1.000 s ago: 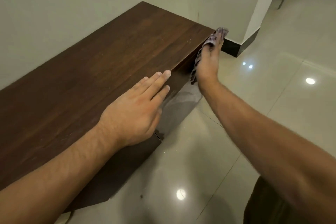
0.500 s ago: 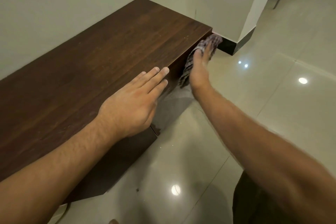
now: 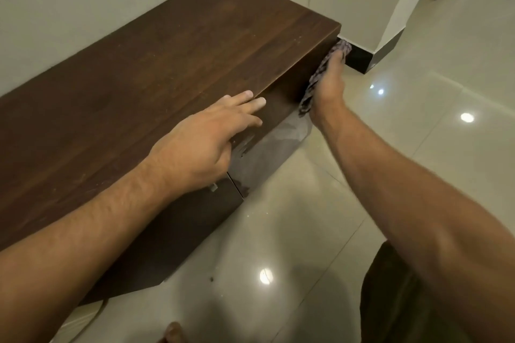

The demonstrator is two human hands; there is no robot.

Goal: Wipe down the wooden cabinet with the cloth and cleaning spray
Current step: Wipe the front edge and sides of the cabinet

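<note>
A long, low cabinet [image 3: 156, 64] of dark brown wood stands against the pale wall. My left hand [image 3: 206, 133] lies flat on its top near the front edge, fingers straight and reaching over the edge. My right hand [image 3: 327, 86] presses a checked cloth [image 3: 315, 81] flat against the cabinet's front face near its right end, fingers stretched toward the corner. Most of the cloth is hidden behind that hand. A dull wet patch shows on the front face below my left hand. No spray bottle is in view.
A glossy pale tiled floor [image 3: 390, 175] spreads to the right and front. A white wall corner with a dark skirting [image 3: 362, 60] juts out just past the cabinet's right end. My dark trouser leg [image 3: 390, 301] is at the lower right.
My right hand with the cloth has slid down the cabinet's front face near the right end. My left hand stays flat on the top.
</note>
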